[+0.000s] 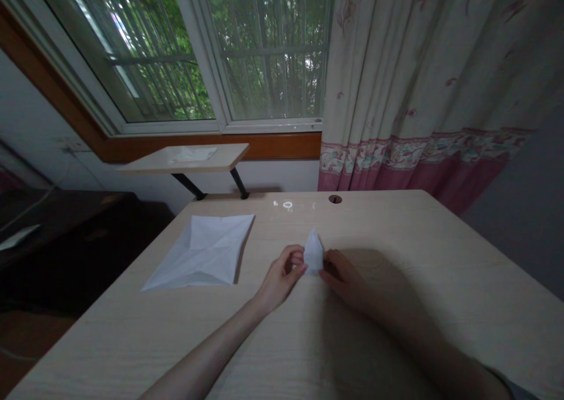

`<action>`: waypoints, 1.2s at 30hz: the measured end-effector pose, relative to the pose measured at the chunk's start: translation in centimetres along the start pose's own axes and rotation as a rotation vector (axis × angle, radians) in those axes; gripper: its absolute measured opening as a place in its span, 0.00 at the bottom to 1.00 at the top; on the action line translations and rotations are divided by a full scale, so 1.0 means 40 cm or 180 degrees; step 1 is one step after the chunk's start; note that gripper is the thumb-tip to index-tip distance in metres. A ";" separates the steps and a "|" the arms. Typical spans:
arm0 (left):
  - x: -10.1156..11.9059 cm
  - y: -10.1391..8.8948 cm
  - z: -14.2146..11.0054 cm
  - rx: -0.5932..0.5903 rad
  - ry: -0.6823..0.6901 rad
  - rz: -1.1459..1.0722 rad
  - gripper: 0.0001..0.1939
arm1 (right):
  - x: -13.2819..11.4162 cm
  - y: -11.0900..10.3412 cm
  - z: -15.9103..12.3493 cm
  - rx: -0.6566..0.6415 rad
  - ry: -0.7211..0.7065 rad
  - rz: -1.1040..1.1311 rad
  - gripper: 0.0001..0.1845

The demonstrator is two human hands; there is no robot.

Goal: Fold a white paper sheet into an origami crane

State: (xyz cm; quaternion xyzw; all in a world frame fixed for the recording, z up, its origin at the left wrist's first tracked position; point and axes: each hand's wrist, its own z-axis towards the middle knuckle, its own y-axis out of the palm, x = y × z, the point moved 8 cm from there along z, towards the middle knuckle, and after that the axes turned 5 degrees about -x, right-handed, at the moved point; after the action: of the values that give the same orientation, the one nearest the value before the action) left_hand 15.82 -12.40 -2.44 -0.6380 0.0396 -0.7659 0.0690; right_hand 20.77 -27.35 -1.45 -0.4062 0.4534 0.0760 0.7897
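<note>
A small piece of folded white paper (314, 254) stands out against the middle of the wooden table, its pointed end facing away from me. My left hand (286, 274) has its thumb and fingers closed on the paper's left edge. On the opposite edge, my right hand (343, 276) grips the paper between thumb and curled fingers. To the left lies a larger, creased sheet of white paper (207, 250), opened out with fold lines crossing at its middle. Neither hand touches that sheet.
The light wooden table (396, 229) has a round cable hole (335, 199) near its far edge. A small raised shelf (220, 158) at the back left bears a crumpled white item (194, 154). Behind are a window (268, 53) and a curtain (396, 83); a dark cabinet (88, 212) stands left.
</note>
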 end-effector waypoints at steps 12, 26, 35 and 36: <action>-0.014 0.000 0.004 -0.0011 -0.0099 -0.0202 0.20 | -0.016 -0.013 -0.001 0.0015 -0.0035 0.0175 0.06; 0.022 0.000 -0.014 0.0087 0.0045 0.0159 0.16 | -0.053 -0.021 -0.014 0.0126 -0.0198 0.0112 0.05; 0.113 -0.016 -0.037 0.0532 0.1042 0.1259 0.01 | -0.082 -0.015 -0.021 0.0102 -0.0489 -0.0186 0.06; 0.120 -0.014 -0.039 0.0526 0.1095 0.1380 0.01 | -0.083 -0.013 -0.021 0.0090 -0.0516 -0.0190 0.06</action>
State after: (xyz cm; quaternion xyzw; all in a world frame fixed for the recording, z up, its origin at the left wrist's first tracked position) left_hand 13.41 -12.66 2.02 -0.4676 0.1237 -0.8309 0.2751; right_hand 18.57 -27.47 1.23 -0.4008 0.3768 0.0786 0.8314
